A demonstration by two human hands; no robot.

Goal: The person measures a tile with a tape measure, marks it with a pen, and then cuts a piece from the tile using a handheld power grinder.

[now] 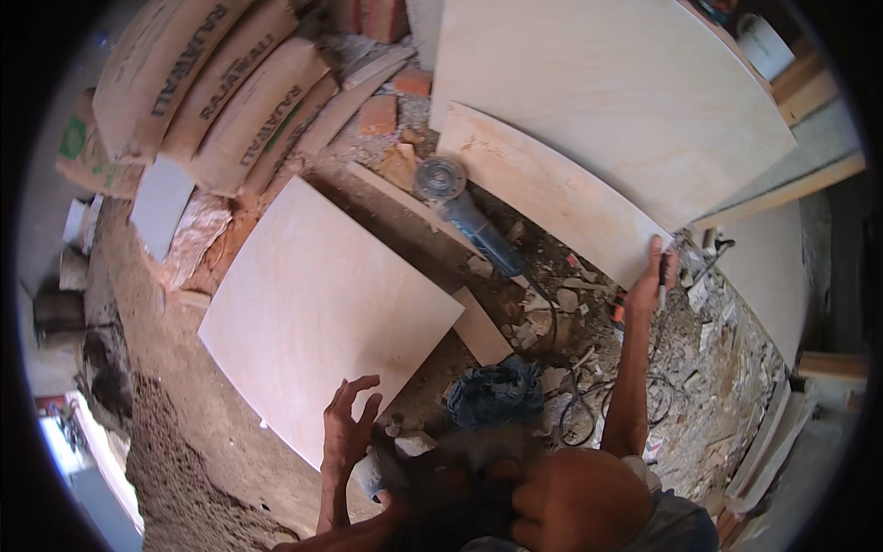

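Observation:
A large pale tile lies at the left on the ground. Above its near edge is my left hand, empty, with the fingers spread and curved. My right hand is closed at the near right corner of a narrow, cut piece of tile, the thumb along its end. A thin pen-like stick, pale and dark, shows in the same hand; its kind is hard to make out. Between the two tiles rests a blue angle grinder, its disc end pointing away from me and its cord trailing nearer.
Another big tile leans beyond the narrow piece. Stacked brown sacks stand at the far left. A wooden strip, a small tile offcut, a blue cloth and rubble lie around. Loose cord loops near my right forearm.

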